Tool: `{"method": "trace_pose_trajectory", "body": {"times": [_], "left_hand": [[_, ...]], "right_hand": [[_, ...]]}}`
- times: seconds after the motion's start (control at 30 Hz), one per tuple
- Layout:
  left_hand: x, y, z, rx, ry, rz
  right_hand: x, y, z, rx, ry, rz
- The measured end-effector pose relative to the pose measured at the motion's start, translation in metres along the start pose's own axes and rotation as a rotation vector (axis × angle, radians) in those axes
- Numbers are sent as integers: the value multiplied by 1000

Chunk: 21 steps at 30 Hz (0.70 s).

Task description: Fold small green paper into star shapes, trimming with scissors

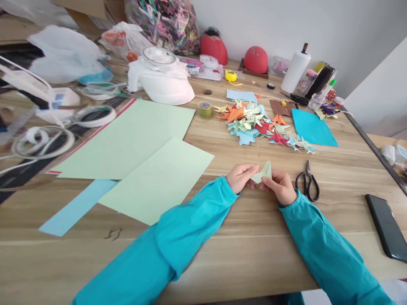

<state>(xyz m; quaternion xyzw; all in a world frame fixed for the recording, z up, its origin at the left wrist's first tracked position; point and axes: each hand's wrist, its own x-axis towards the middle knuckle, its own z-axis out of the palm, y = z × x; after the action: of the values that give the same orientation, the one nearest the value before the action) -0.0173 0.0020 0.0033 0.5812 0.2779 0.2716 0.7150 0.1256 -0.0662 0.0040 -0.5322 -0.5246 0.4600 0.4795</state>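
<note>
A small folded piece of pale green paper [263, 173] is held just above the wooden table [254, 237]. My left hand [241, 177] pinches its left side and my right hand [280, 186] pinches its lower right edge. Both arms wear teal sleeves. Beyond the hands lies a pile of several folded paper shapes [257, 123] in green, blue, orange and red. Two large pale green sheets [152, 178] lie to the left of the hands.
Black scissors [308, 182] lie right of my right hand, a dark phone [386, 226] near the right edge. A teal sheet [313, 127], a light blue strip [78, 206], a thread spool [205, 109], tape rolls [95, 115], a white appliance [160, 78] and plastic bags crowd the back.
</note>
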Motion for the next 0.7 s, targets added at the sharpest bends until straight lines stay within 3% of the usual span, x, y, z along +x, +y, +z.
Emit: {"method": "trace_pose_trajectory", "body": {"times": [0.2, 0.43, 0.7], "left_hand": [[0, -2, 1, 53, -34, 22], [-1, 1, -1, 8, -107, 44], [-2, 2, -1, 28, 31, 4]], "right_hand": [[2, 5, -1, 68, 61, 10], [1, 4, -2, 45, 16, 17], [2, 3, 1, 73, 47, 23]]}}
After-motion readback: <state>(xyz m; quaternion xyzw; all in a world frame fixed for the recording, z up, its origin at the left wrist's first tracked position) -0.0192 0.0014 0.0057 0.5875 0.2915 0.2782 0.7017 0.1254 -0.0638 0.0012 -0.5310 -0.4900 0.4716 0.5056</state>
